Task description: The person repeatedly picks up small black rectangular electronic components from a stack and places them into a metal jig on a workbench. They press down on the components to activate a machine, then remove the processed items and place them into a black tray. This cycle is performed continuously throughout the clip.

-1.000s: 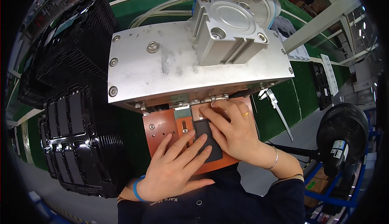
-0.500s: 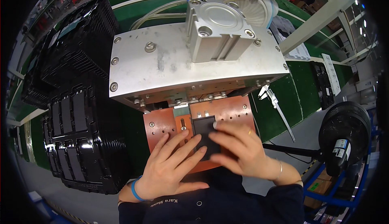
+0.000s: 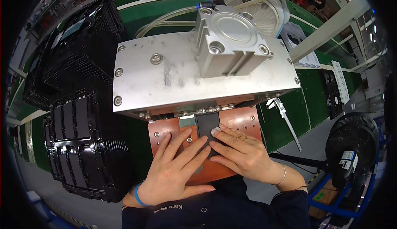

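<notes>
A flat, dark grey rectangular panel point(image 3: 208, 129) lay on a copper-coloured fixture plate point(image 3: 244, 121) with small holes, its long axis running away from the person, the far short edge pointing under the overhang of a brushed-aluminium press block point(image 3: 173, 80). The near end was hidden beneath the fingers. The left hand point(image 3: 175, 169) lay flat with fingers spread, their tips touching the panel's left edge and the plate beside it; it gripped nothing. The right hand point(image 3: 242, 154), wearing a ring and a thin bracelet, pressed its fingers down on the panel's right side, extended rather than clenched, one tip on a small pale patch near the panel's middle.

A square silver pneumatic cylinder point(image 3: 231, 34) stood on top of the block, with clear hoses leading away. The press sat on a green worktop point(image 3: 289, 113); to the left stood stacks of black moulded plastic trays point(image 3: 78, 146), and a pair of metal tweezers point(image 3: 287, 119) lay just right of the plate. A black fan point(image 3: 351, 142) stood low at the right, over a grey floor.

Compared with half a second before, the panel sat further under the block, and both hands had shifted forward with it, the right fingers now lower on its surface
</notes>
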A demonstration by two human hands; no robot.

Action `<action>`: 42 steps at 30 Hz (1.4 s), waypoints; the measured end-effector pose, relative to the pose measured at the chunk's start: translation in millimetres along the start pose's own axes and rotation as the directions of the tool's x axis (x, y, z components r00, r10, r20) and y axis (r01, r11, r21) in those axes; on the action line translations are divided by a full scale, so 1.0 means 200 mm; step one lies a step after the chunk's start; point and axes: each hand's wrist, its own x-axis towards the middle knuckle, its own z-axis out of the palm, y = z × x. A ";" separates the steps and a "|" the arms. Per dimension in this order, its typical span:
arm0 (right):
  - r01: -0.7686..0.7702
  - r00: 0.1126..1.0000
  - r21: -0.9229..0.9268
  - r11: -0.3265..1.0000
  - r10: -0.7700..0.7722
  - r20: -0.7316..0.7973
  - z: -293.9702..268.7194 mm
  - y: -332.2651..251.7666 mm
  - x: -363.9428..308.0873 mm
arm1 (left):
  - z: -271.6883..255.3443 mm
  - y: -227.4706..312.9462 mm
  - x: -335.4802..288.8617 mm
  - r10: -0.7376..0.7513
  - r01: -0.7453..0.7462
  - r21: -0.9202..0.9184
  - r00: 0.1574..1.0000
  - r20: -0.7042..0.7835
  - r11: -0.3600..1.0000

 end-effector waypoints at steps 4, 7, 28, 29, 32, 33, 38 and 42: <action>0.011 1.000 -0.003 1.000 -0.011 0.013 -0.01 0.01 0.00 | -0.01 0.00 0.01 -0.015 0.015 -0.003 1.000 0.019 1.000; 0.016 1.000 0.000 1.000 -0.016 0.018 -0.02 0.01 0.01 | 0.00 0.01 0.00 -0.033 0.033 0.008 0.999 0.012 0.999; -0.346 0.929 0.392 0.852 0.253 0.269 -0.08 -0.12 0.01 | 0.01 0.02 -0.01 -0.044 0.042 0.074 0.999 0.026 0.996; -0.415 0.909 0.582 0.699 0.304 0.283 -0.08 -0.12 0.01 | 0.01 0.01 -0.01 -0.038 0.036 0.073 0.999 0.027 0.997; -0.497 0.754 0.867 -0.020 0.485 0.444 -0.12 -0.11 0.00 | 0.02 0.01 -0.01 -0.020 0.021 0.060 1.000 -0.013 0.998; -0.379 0.711 0.903 -0.203 0.561 0.424 -0.11 -0.08 0.00 | 0.02 0.00 0.00 -0.008 0.009 0.033 1.000 -0.030 0.999; -0.615 0.636 0.788 0.042 0.617 0.463 -0.10 0.05 0.10 | 0.00 0.03 -0.01 0.084 -0.062 0.096 0.966 -0.243 0.993; -0.532 0.718 0.832 0.160 0.607 0.342 -0.12 0.02 0.06 | 0.06 0.04 -0.07 -0.005 0.002 -0.005 0.806 -0.592 1.000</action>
